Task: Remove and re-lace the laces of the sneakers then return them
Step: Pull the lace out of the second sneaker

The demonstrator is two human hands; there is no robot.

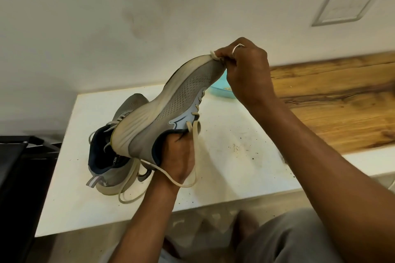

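Observation:
I hold a grey mesh sneaker (pixel 171 104) tilted up above the white table (pixel 235 166), sole facing left, toe high. My left hand (pixel 178 156) is pushed into its collar, fingers curled round the edge. My right hand (pixel 245 70) grips the toe and pinches a loop of the cream lace (pixel 213 54) there. The rest of that lace (pixel 193 156) hangs loose over my left wrist. A second grey sneaker (pixel 111 156) with a dark lining lies on the table behind, its lace (pixel 128 196) trailing.
A small turquoise dish (pixel 221 90) sits partly hidden behind my right hand. A wooden counter (pixel 342 100) runs to the right. A black frame (pixel 19 168) stands left of the table. The wall is close behind. My knees show below the table edge.

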